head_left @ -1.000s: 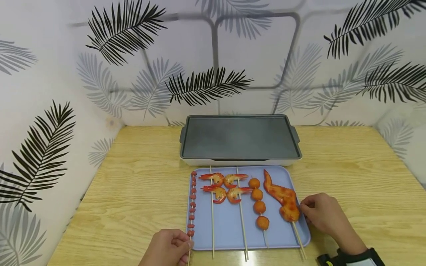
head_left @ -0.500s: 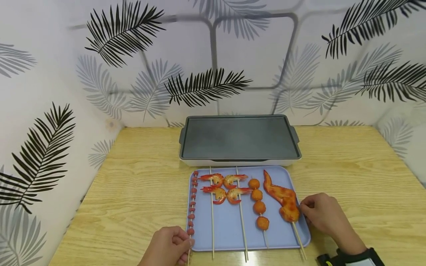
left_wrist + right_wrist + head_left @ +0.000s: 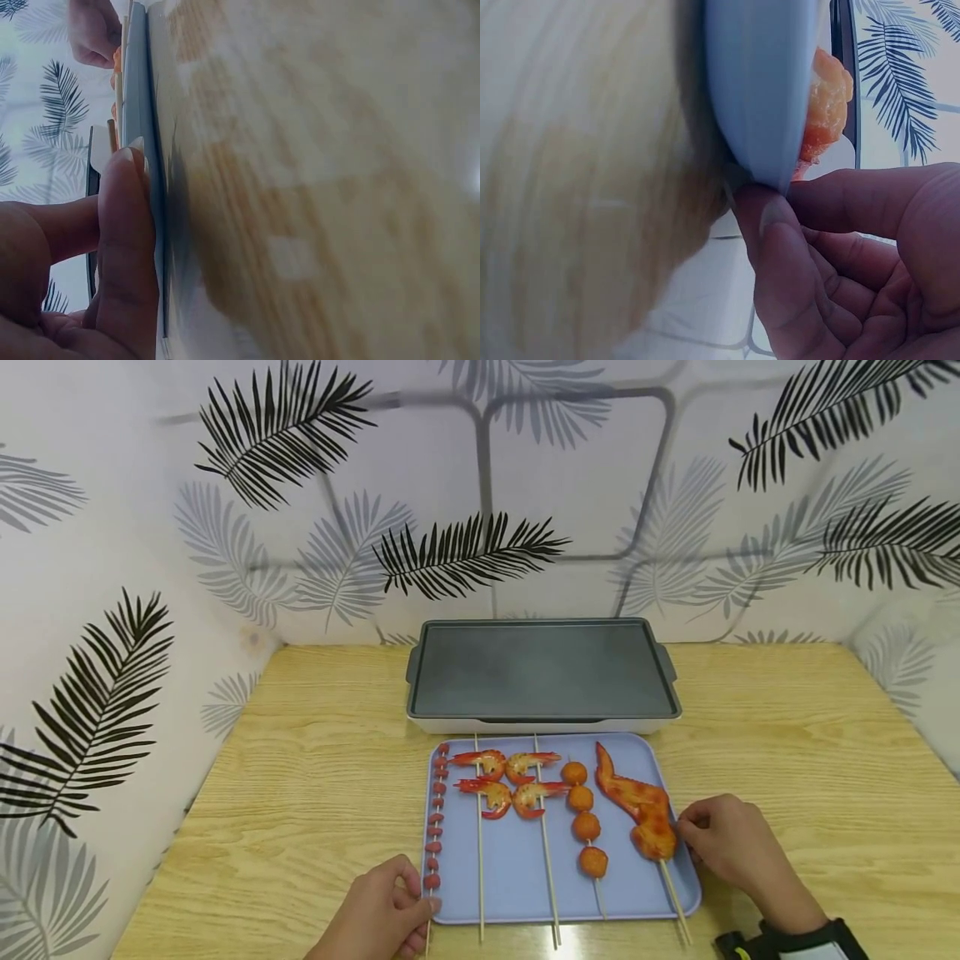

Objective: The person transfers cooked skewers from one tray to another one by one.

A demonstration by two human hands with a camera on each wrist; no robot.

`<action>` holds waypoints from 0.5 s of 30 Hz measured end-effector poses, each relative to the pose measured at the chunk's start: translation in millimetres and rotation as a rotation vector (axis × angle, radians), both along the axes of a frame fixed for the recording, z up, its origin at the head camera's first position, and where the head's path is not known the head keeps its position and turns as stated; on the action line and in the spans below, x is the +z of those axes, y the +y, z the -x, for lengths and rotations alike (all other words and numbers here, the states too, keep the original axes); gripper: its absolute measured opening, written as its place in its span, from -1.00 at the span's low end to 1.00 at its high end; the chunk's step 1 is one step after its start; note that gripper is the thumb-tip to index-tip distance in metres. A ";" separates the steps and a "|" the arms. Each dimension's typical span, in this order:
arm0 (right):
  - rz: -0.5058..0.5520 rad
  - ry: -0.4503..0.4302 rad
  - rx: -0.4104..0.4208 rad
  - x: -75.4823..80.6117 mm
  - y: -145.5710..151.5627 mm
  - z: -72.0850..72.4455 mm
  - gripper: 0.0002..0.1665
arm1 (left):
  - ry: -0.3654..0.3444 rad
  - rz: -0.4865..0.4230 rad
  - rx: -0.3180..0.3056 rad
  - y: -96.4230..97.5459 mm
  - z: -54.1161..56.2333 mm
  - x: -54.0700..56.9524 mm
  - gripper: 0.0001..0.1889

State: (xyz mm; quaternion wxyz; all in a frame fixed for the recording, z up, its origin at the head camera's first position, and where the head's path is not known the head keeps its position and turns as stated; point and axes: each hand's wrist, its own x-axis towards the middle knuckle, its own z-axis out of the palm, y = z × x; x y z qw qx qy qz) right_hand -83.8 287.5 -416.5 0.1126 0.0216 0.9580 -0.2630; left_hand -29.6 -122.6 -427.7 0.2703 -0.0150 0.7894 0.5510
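Note:
My left hand (image 3: 382, 910) pinches the bare lower end of a skewer of small red meat pieces (image 3: 433, 847) at the near left corner of a blue tray (image 3: 517, 893). That skewer lies along the tray's left side. My right hand (image 3: 731, 843) holds the tray's right rim; in the right wrist view, the fingertips (image 3: 776, 217) meet at the tray's edge (image 3: 761, 90). Two shrimp skewers (image 3: 487, 797), a skewer of orange balls (image 3: 585, 827) and a skewered chicken wing (image 3: 648, 814) lie on the tray, sticks towards me.
Directly behind the tray stands a dark rectangular griddle (image 3: 543, 668) with side handles. Wooden tabletop (image 3: 322, 760) extends to both sides. A leaf-patterned covering (image 3: 525, 468) rises behind and beside the table.
The red meat skewer has shifted slightly to the right, its far end now further inside the tray's left edge. My left hand has moved a little with it; the right hand stays put.

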 end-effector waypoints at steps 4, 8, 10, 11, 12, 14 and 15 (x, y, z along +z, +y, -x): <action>0.006 0.005 0.006 -0.7 0.4 1.7 -0.82 | 0.023 0.020 -0.013 1.5 1.0 -0.1 -0.73; 0.005 0.007 0.008 -2.0 2.2 1.1 -0.82 | 0.129 0.150 -0.051 2.4 2.8 1.4 -0.69; -0.005 0.022 0.013 -2.7 4.0 -0.7 -0.82 | 0.218 0.272 -0.068 2.6 4.5 3.9 -0.67; -0.013 0.030 0.017 -2.8 5.3 -1.8 -0.82 | 0.264 0.339 -0.074 3.1 5.6 5.6 -0.67; -0.024 0.045 0.023 -2.9 6.4 -2.7 -0.82 | 0.314 0.411 -0.073 3.1 7.0 7.6 -0.66; -0.043 0.068 0.037 -1.6 9.0 -3.8 -0.82 | 0.389 0.537 -0.061 3.0 10.6 13.4 -0.66; -0.051 0.078 0.043 -0.3 10.2 -4.1 -0.82 | 0.417 0.584 -0.051 2.2 13.0 16.9 -0.67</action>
